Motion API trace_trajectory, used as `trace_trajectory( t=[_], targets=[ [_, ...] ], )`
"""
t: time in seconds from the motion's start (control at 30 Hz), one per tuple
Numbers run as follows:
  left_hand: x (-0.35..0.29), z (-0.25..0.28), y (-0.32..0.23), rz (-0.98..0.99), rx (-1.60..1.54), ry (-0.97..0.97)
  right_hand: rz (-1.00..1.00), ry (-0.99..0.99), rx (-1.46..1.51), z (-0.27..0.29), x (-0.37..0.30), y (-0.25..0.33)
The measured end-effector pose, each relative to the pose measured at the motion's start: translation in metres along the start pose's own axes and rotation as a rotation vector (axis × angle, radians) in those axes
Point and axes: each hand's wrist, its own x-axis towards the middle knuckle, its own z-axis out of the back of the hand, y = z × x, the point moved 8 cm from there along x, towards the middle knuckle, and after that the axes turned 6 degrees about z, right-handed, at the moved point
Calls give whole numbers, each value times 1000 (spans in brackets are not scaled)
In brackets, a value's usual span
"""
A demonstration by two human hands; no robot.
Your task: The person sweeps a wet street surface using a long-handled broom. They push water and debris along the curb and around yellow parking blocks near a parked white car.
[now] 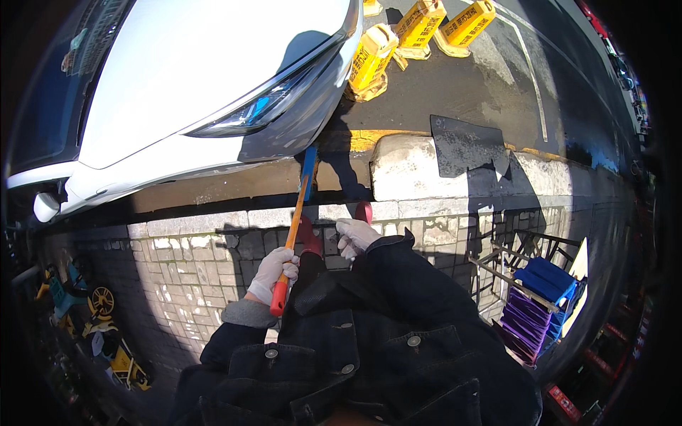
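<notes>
My left hand [273, 270], in a white glove, is wrapped round an orange-yellow pole with a red end cap, the handle of a long-handled tool [293, 226]. The tool slopes forward to a blue far part beside the white car's front bumper; its working end is hard to make out. My right hand [357, 238], gloved in white too, hangs apart from the pole with its fingers loosely bent and nothing visible in them. Red footwear [364, 211] shows just beyond the right hand, and more red shows beside the pole.
A white car [213, 71] stands along the kerb ahead and left. Yellow warning posts [372, 60] stand beyond it. A stone block [405, 167] with a dark mat [465, 145] lies ahead right. Folded blue and purple cloth [543, 280] rests on a rack at right; bicycles [103, 302] stand left.
</notes>
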Motion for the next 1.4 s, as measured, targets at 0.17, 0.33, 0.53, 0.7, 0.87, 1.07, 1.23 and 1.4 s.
trace_trajectory(
  t=[0.17, 0.33, 0.53, 0.7, 0.87, 1.07, 1.23, 1.4],
  targets=[
    [-15, 5, -27, -2, 655, -42, -70, -808, 399, 210, -82, -183],
    [-13, -36, -22, 12, 682, 13, -453, -1022, 598, 252, -170, -386],
    [43, -149, 4, 484, 22, 111, -364, -985, 889, 237, -197, -426],
    [112, -272, 51, 527, 80, 98, -243, -983, 1005, 309, -206, -421],
    [151, -357, 65, 472, 170, 103, -44, -1011, 998, 461, -217, -366],
    [188, -480, 68, 466, 133, 89, 162, -1067, 957, 627, -240, -282],
    [262, -619, 77, 470, 70, 182, 87, -1077, 970, 706, -231, -296],
    [374, -759, 82, 399, 141, 221, -61, -1072, 1077, 763, -242, -308]
  ],
)
